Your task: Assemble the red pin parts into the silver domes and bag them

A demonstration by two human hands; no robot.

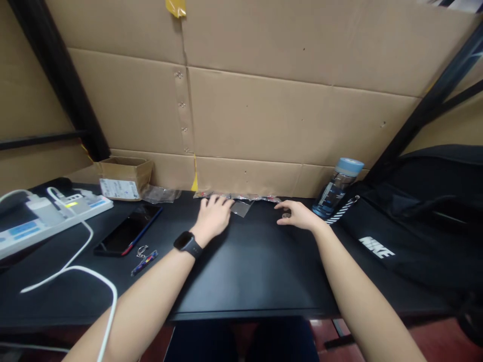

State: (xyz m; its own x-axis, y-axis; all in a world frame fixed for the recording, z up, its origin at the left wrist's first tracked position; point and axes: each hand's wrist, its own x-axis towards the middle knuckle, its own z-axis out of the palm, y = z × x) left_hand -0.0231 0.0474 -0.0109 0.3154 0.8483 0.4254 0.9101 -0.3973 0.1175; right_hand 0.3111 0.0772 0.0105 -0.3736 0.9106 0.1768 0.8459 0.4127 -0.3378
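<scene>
My left hand point(215, 216), with a dark smartwatch point(187, 244) on its wrist, reaches to the back of the black desk. Its fingers are spread, the tips at a row of clear plastic packets point(213, 195) along the cardboard wall. A flat clear bag point(241, 207) lies just right of those fingertips. My right hand point(300, 215) is low over the desk further right, thumb and fingers apart in a C shape. Between them shows a small, clear, roundish thing point(286, 215); I cannot tell whether it is touched. Another packet point(269, 199) lies behind this hand.
To the left are a power strip point(81, 215) with white cables, a small carton point(126, 173), a phone point(130, 230) and a keychain point(144, 262). A water bottle point(337, 188) and black bag point(411, 221) stand right. Cardboard point(256, 115) closes off the back.
</scene>
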